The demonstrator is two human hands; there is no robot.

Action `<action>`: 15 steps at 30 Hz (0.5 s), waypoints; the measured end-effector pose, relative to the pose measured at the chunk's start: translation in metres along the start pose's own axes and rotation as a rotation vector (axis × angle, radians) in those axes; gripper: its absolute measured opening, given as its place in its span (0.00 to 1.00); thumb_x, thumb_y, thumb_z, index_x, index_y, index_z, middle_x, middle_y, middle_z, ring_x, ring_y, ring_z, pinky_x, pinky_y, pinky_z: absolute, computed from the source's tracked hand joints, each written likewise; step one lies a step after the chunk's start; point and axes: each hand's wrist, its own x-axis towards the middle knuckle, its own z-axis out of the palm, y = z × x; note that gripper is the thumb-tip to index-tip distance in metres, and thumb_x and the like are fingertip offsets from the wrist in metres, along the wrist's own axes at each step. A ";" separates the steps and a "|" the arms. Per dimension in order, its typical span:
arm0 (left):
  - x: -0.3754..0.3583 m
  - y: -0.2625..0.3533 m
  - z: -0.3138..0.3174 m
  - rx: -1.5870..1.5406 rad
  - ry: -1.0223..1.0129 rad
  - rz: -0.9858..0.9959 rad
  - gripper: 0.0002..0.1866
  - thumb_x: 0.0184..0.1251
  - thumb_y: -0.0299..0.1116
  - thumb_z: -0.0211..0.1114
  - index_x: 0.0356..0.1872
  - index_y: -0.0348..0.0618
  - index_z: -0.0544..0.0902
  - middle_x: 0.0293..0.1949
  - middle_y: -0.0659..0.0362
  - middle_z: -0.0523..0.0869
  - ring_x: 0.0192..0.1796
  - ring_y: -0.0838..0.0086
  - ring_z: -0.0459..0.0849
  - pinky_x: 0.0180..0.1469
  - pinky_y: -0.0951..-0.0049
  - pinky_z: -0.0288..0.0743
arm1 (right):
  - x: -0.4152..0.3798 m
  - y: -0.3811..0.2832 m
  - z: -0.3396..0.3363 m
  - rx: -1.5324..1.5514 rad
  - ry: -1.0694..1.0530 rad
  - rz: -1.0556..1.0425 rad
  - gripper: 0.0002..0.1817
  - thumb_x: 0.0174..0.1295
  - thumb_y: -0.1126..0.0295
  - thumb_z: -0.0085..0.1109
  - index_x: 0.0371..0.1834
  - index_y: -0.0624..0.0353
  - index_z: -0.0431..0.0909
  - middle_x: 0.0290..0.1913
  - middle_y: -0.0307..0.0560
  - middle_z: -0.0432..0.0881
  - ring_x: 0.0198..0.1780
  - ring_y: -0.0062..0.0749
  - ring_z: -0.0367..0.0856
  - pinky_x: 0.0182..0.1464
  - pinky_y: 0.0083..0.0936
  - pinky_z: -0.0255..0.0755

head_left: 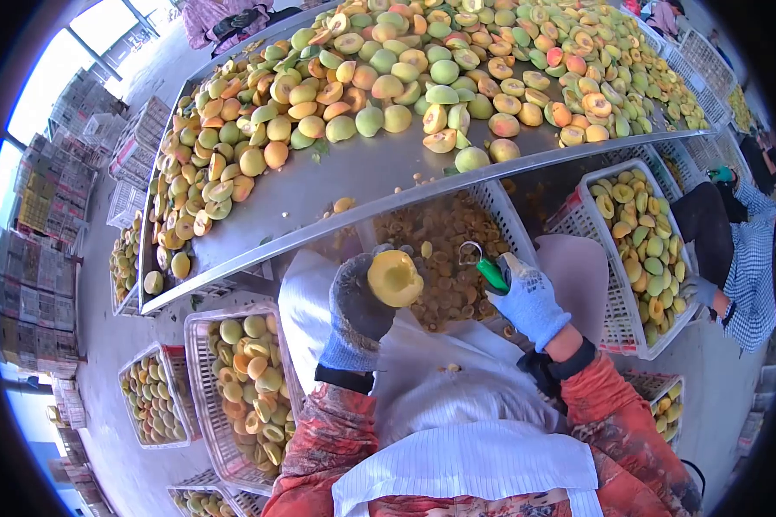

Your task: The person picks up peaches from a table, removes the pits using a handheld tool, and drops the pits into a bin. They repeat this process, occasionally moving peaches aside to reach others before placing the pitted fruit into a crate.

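Apron fabric (466, 461) lay below both hands, held apart: the left hand (353, 314) steadied a fruit half (395, 277), cut face properly exposed; the right hand (533, 303) gripped a looped tool (491, 275).

Red sleeves (336, 435) (patterned), white apron (466, 463)

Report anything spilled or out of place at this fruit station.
Small tan scraps lie on the white cloth apron over the person's lap, outside the white plastic crate in front, so they look dropped.
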 end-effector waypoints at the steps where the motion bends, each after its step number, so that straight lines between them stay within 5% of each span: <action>1: 0.002 -0.004 -0.002 0.162 -0.001 0.088 0.16 0.65 0.31 0.55 0.52 0.37 0.73 0.50 0.48 0.79 0.52 0.63 0.79 0.53 0.62 0.77 | 0.002 -0.006 0.001 0.057 0.030 -0.102 0.18 0.50 0.64 0.64 0.41 0.58 0.70 0.34 0.54 0.79 0.36 0.50 0.80 0.36 0.40 0.74; 2: -0.003 -0.007 -0.005 0.330 0.006 0.159 0.16 0.67 0.34 0.52 0.51 0.37 0.73 0.51 0.47 0.79 0.53 0.61 0.78 0.53 0.60 0.76 | -0.003 -0.018 0.005 0.122 0.056 -0.188 0.18 0.49 0.64 0.64 0.41 0.57 0.70 0.33 0.53 0.79 0.34 0.49 0.80 0.34 0.40 0.73; 3: -0.004 -0.004 0.006 0.029 -0.023 0.061 0.17 0.67 0.38 0.53 0.51 0.37 0.73 0.52 0.48 0.78 0.54 0.60 0.78 0.55 0.60 0.75 | -0.005 -0.035 0.007 0.154 0.056 -0.209 0.17 0.49 0.64 0.63 0.40 0.57 0.70 0.32 0.52 0.78 0.29 0.48 0.80 0.30 0.41 0.73; 6: 0.003 -0.007 0.016 -0.064 0.052 0.153 0.19 0.66 0.38 0.55 0.52 0.36 0.72 0.51 0.49 0.78 0.55 0.62 0.77 0.55 0.61 0.75 | -0.008 -0.055 0.023 -0.146 0.063 -0.340 0.20 0.55 0.66 0.55 0.52 0.57 0.70 0.30 0.50 0.76 0.26 0.43 0.80 0.26 0.39 0.70; 7: 0.000 -0.010 0.025 0.272 0.059 0.307 0.20 0.65 0.38 0.55 0.53 0.35 0.73 0.48 0.49 0.79 0.53 0.64 0.78 0.54 0.63 0.75 | -0.008 -0.055 0.025 -0.147 0.060 -0.349 0.20 0.55 0.66 0.55 0.52 0.57 0.70 0.30 0.50 0.76 0.26 0.43 0.80 0.26 0.39 0.70; 8: 0.000 -0.011 0.026 0.269 0.069 0.317 0.20 0.65 0.38 0.55 0.53 0.35 0.73 0.48 0.49 0.79 0.53 0.64 0.78 0.54 0.63 0.75 | -0.008 -0.057 0.026 -0.201 0.076 -0.397 0.22 0.55 0.66 0.54 0.55 0.57 0.69 0.29 0.50 0.76 0.25 0.42 0.80 0.25 0.38 0.70; 12: -0.003 -0.008 0.035 0.017 0.116 0.234 0.16 0.65 0.34 0.54 0.46 0.31 0.78 0.41 0.51 0.82 0.38 0.67 0.82 0.41 0.68 0.80 | -0.013 -0.070 0.026 -0.237 0.054 -0.492 0.24 0.54 0.70 0.53 0.56 0.60 0.68 0.30 0.53 0.77 0.25 0.45 0.80 0.26 0.40 0.70; 13: -0.010 -0.008 0.045 0.252 0.142 0.421 0.15 0.65 0.32 0.54 0.45 0.31 0.79 0.38 0.52 0.83 0.35 0.67 0.82 0.40 0.68 0.80 | -0.015 -0.073 0.027 -0.126 0.029 -0.470 0.23 0.54 0.71 0.54 0.56 0.61 0.68 0.31 0.55 0.78 0.26 0.47 0.80 0.27 0.41 0.70; 14: -0.011 -0.012 0.035 0.665 0.143 0.575 0.15 0.66 0.30 0.53 0.48 0.31 0.77 0.44 0.52 0.81 0.43 0.68 0.81 0.47 0.71 0.78 | -0.016 -0.074 0.028 -0.017 -0.009 -0.443 0.23 0.53 0.72 0.56 0.55 0.62 0.69 0.33 0.57 0.78 0.27 0.49 0.80 0.27 0.41 0.70; 15: -0.009 -0.008 0.033 0.105 0.183 0.299 0.14 0.64 0.27 0.54 0.48 0.32 0.78 0.43 0.52 0.81 0.42 0.69 0.82 0.46 0.72 0.78 | -0.016 -0.079 0.025 0.080 -0.099 -0.397 0.23 0.53 0.72 0.58 0.54 0.63 0.68 0.34 0.59 0.78 0.28 0.51 0.79 0.28 0.42 0.70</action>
